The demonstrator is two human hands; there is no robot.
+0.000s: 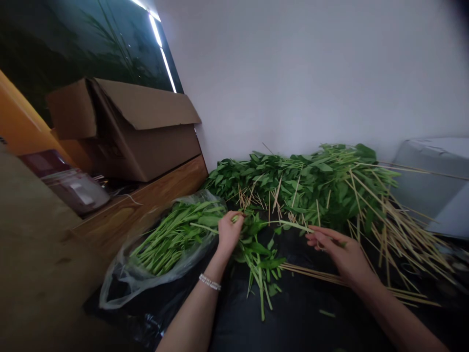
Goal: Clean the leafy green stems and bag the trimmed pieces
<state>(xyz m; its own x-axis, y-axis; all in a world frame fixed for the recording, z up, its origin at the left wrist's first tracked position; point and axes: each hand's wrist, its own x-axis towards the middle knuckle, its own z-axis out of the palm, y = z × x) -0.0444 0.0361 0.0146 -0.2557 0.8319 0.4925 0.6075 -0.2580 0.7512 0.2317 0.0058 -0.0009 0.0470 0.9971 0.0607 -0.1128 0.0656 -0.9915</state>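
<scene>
A heap of leafy green stalks (264, 171) is running along the foot of the wall (293, 73), and many thin wooden sticks (388, 234) are poking out of it and spreading to the right, near a pale plastic bin (425, 181). On the left, an open-flapped cardboard box (157, 151) is sitting on a wooden ledge (176, 183), and below it a clear plastic bag (113, 288) is holding more green stalks (164, 244), just beside the left hand (230, 230). A few sticks are lying across the black plastic sheet (293, 318), passing under the right hand (335, 249).

The right fingers are closing in a pinch on one end of a green stem (297, 225), which is pointing from them towards the left hand. The left fingers are curling closed around a bit of greenery (235, 219); loose leafy sprigs (261, 259) are lying between the hands. Faint marks on the box are showing too dimly to read.
</scene>
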